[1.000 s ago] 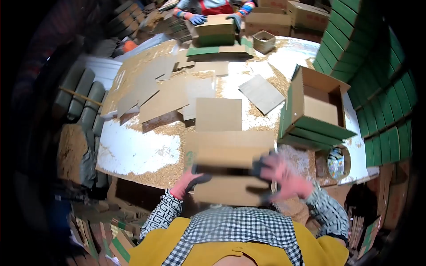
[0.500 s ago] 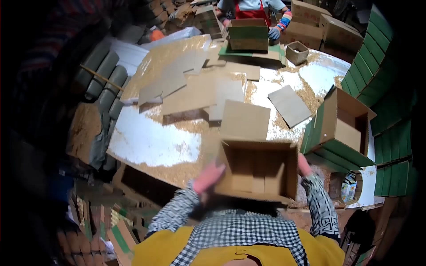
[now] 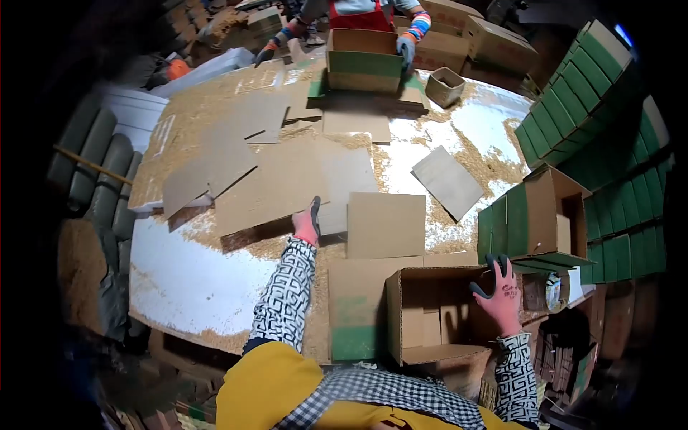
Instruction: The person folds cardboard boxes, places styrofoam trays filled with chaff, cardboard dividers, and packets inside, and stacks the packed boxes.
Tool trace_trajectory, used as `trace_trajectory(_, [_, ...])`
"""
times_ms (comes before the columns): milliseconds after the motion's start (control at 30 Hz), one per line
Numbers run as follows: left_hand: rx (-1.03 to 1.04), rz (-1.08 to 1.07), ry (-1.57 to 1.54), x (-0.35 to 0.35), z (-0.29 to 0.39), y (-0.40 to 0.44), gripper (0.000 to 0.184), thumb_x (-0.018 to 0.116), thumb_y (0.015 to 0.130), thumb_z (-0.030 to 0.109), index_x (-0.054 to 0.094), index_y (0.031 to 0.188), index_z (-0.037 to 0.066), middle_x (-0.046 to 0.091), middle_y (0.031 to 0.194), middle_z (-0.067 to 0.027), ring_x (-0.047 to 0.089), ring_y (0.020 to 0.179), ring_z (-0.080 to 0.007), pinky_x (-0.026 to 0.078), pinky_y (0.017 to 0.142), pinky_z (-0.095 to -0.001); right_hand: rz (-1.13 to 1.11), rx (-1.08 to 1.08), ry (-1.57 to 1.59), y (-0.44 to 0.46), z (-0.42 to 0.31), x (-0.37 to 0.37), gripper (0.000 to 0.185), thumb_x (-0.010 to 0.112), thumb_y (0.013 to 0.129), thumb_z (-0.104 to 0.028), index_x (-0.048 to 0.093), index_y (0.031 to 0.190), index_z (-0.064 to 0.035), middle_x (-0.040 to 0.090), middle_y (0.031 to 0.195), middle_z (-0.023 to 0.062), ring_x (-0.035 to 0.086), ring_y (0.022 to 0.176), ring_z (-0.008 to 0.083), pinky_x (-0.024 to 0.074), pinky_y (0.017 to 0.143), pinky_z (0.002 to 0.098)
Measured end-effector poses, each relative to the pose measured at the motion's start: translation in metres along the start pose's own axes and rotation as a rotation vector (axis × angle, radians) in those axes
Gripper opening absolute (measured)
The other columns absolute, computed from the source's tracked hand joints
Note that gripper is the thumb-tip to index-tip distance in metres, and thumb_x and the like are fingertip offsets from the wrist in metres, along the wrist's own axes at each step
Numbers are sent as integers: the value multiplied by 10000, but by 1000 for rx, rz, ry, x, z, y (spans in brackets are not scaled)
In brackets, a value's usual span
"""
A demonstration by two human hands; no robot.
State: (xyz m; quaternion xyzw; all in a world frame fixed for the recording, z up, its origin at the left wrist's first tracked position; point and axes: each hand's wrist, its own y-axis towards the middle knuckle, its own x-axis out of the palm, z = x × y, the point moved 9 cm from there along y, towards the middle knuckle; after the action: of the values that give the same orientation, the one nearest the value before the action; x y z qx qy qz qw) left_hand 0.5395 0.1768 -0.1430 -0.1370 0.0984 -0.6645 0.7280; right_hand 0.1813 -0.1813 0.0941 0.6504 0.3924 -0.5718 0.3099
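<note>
An open cardboard box (image 3: pixel 419 330) stands at the table's front edge, its opening facing up towards me. My right hand (image 3: pixel 499 297), in a pink and grey glove, holds the box at its right wall, the thumb over the opening and the fingers along the rim. My left hand (image 3: pixel 308 223), gloved alike, is stretched forward with fingers extended at the edge of a large brown cardboard sheet (image 3: pixel 276 179). Beside its fingertips lies a small grey cardboard piece (image 3: pixel 332 218). A square cardboard sheet (image 3: pixel 385 224) lies just behind the box.
A green-and-brown box (image 3: pixel 505 226) stands at the right, before stacked green boxes (image 3: pixel 573 100). A grey sheet (image 3: pixel 448 183) lies mid-table among sawdust-like crumbs. Across the table, a person in a red apron (image 3: pixel 362 18) has a hand on another box (image 3: pixel 364 72).
My left hand has left the box and reached forward and left to the cardboard sheets. The box has shifted right and towards me, with my right hand now over its right wall.
</note>
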Motion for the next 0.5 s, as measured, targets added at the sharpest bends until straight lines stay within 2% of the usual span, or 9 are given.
trace_trajectory(33, [-49,161,-242,2,-6,7,397,793,735,119,610,1035,-65,650,992,-90,587,840,-188,460,777,-300,37,-28,16,0,-2,-3,769,773,677,-325,423,1339,-150,378,1384,155,472,1139,376,453,880,455])
trace_trajectory(67, [-22,199,-110,0,14,-5,389,789,734,104,608,1034,-65,652,994,-82,594,831,-189,470,782,-300,53,-30,-7,0,-2,-4,766,773,677,-322,425,1338,-148,381,1382,154,463,1152,372,448,888,457])
trace_trajectory(133, [88,246,-312,-32,40,-25,368,776,740,79,606,1032,-68,649,1001,-86,595,836,-177,477,773,-303,80,-38,-27,-2,-3,-2,761,773,679,-315,428,1336,-146,385,1379,150,447,1178,365,437,902,461])
trace_trajectory(200, [201,267,-201,-98,67,-57,365,762,744,55,601,1050,-60,645,1011,-92,593,839,-168,480,771,-304,63,-13,-11,-1,-1,1,749,764,690,-325,429,1336,-151,378,1390,131,433,1201,357,430,909,464])
trace_trajectory(267, [161,299,-112,-177,52,-77,384,742,755,40,589,1095,-49,639,1027,-79,592,862,-166,478,793,-303,33,7,-4,3,1,2,740,759,697,-331,430,1336,-156,372,1397,122,434,1204,354,435,899,467])
trace_trajectory(333, [103,158,384,-260,12,-73,423,707,797,104,555,1164,-44,638,1090,-139,619,938,-246,480,845,-339,5,25,-5,4,1,0,733,753,704,-339,425,1338,-169,359,1411,113,438,1201,350,440,881,483])
trace_trajectory(400, [128,-78,1073,-320,-42,-50,503,642,844,334,564,1173,-39,615,1140,-218,599,1041,-339,465,903,-400,-23,62,8,7,4,1,733,751,707,-339,421,1341,-178,356,1413,114,443,1196,348,442,874,489])
trace_trajectory(433, [-295,-207,1587,-324,-48,-58,648,540,836,546,601,1146,-20,582,1156,-267,566,1093,-371,445,933,-437,-13,42,2,8,3,0,730,747,714,-342,415,1347,-190,356,1414,115,456,1181,347,440,876,491])
trace_trajectory(500, [-119,-78,1642,-228,61,-89,621,524,834,584,652,1035,11,642,1025,-210,626,957,-319,491,829,-404,0,37,-20,8,5,4,729,745,717,-345,415,1347,-185,357,1413,116,461,1174,348,438,881,487])
